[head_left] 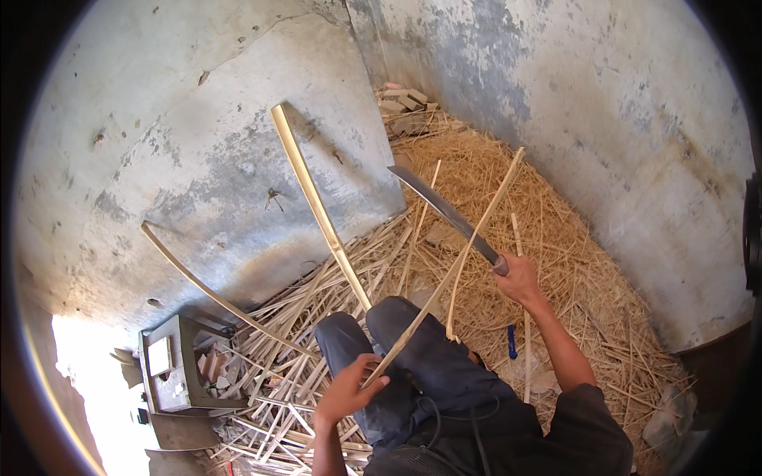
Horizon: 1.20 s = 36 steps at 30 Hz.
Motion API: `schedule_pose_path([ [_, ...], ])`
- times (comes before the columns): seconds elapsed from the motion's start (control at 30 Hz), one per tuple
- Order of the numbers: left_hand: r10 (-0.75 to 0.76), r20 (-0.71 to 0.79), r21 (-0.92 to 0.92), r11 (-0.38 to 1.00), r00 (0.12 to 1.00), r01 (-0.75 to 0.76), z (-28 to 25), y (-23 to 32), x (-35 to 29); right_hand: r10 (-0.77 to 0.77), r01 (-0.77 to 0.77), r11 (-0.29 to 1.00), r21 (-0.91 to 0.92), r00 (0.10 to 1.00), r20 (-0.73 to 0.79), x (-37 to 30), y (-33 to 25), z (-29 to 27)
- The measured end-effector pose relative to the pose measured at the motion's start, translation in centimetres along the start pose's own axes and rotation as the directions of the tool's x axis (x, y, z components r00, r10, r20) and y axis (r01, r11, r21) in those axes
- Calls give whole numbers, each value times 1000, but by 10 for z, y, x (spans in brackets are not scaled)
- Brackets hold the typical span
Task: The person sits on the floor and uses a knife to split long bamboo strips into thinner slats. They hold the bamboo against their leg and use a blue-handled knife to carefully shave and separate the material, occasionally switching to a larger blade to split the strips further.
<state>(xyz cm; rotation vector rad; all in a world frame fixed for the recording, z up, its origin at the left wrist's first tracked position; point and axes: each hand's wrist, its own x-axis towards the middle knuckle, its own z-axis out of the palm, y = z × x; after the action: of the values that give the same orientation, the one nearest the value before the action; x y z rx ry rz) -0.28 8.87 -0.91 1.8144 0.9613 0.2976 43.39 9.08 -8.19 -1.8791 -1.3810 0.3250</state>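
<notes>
My left hand (349, 389) grips the lower end of a long bamboo strip (421, 317), which slants up and away to the right across my thighs. A thinner sliver (464, 274) runs from the strip's far end down beside my right knee, its lower tip frayed. In my right hand (517, 279), closed round a short dark handle, is a machete (440, 208) with a long, slightly curved blade pointing up and left. The blade crosses the strip in view near the handle; whether they touch, I cannot tell.
A thick split bamboo length (309, 190) leans on the wall (182, 159), as does a thinner curved strip (214, 293). Bamboo strips (278, 397) pile up at left, shavings (587, 270) at right. A blue tool (512, 341) lies there. A box-like wooden stand (171, 389) holds rubble.
</notes>
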Motion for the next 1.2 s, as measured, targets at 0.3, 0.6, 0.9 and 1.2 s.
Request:
schedule_pose_path([
  [0.3,-120,162,-292,942,979,164,44,-31,14,-98,97,995,-18,995,-31,5,7,0],
  [0.6,-47,2,-7,999,999,47,49,7,33,-415,431,849,-307,902,119,-27,-31,24],
  [0.9,-92,104,25,996,990,90,20,-40,2,-52,24,895,-446,997,-51,63,41,-33],
  [1.2,-67,42,146,987,997,61,10,-25,11,94,-95,991,-90,996,-10,36,42,16],
])
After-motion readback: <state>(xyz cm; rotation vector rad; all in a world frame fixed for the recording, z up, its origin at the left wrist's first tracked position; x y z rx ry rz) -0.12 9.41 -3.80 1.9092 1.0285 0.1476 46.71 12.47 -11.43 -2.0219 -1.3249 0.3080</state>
